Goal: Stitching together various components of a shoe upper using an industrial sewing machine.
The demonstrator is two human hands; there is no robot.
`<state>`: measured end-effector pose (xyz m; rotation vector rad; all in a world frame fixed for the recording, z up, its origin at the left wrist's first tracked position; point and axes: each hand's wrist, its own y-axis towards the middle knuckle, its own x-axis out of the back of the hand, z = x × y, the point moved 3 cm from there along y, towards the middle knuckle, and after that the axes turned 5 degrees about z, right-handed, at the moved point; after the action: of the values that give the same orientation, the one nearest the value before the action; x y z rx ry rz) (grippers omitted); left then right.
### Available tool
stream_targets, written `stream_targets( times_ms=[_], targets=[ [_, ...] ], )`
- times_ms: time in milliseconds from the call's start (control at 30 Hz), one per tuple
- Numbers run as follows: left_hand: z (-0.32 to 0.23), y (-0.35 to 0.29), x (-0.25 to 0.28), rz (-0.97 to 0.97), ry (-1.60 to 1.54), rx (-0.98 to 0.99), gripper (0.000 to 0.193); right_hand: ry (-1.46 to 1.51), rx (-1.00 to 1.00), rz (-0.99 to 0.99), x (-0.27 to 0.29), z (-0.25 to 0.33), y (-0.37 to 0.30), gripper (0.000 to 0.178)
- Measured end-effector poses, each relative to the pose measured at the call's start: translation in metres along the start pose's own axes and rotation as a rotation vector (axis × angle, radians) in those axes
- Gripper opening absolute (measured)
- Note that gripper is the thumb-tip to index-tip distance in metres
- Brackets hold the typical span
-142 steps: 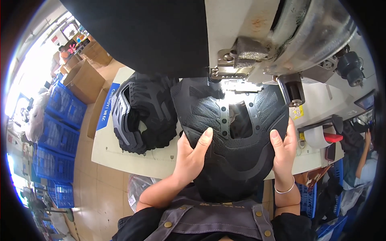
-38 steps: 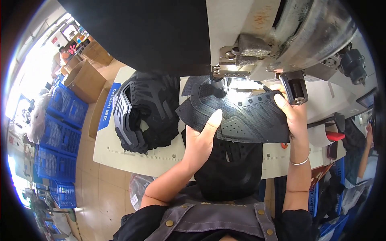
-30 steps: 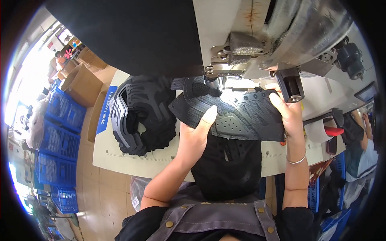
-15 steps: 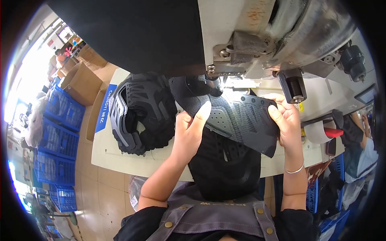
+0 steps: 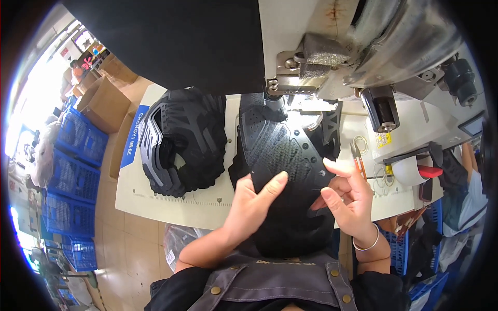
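A black shoe upper (image 5: 277, 150) with a ribbed pattern and a row of eyelet holes lies under the head of a sewing machine (image 5: 306, 62). My left hand (image 5: 254, 202) grips its near left edge, thumb on top and the other fingers hidden beneath. At the near right edge, my right hand (image 5: 353, 199) is open, thumb and forefinger apart with nothing between them. More dark upper material (image 5: 295, 228) hangs over the table edge toward my lap. The needle area is partly hidden by the machine head.
A stack of black and grey shoe uppers (image 5: 181, 140) sits on the table's left side. Orange-handled snips (image 5: 358, 160) and loose thread (image 5: 359, 145) lie on the right. Blue crates (image 5: 72, 181) and a cardboard box (image 5: 105, 105) stand beyond the table at left.
The shoe upper has turned clockwise, its free end swinging toward me. My right hand has moved nearer and left and its fingers have opened. My left hand has shifted nearer to me.
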<state>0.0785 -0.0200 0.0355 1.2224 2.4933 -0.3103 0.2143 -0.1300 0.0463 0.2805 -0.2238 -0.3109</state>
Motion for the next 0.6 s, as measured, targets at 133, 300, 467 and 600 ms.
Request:
stream_targets(
  times_ms=[133,300,467,600],
  targets=[
    [-0.009,0.001,0.018,0.046,-0.018,0.021,0.021,-0.641,0.237,-0.458,0.043,-0.028,0.032,0.046],
    [-0.014,0.005,0.013,0.09,-0.015,0.026,0.022,0.223,-0.073,-0.05,0.095,-0.079,0.07,0.049],
    [-0.014,0.003,0.02,0.075,0.016,-0.003,0.022,0.367,-0.238,-0.135,0.089,-0.018,0.033,0.042],
    [-0.018,0.002,0.025,0.042,0.044,-0.007,0.022,0.379,-0.263,-0.212,0.069,-0.015,0.01,0.032]
  ],
)
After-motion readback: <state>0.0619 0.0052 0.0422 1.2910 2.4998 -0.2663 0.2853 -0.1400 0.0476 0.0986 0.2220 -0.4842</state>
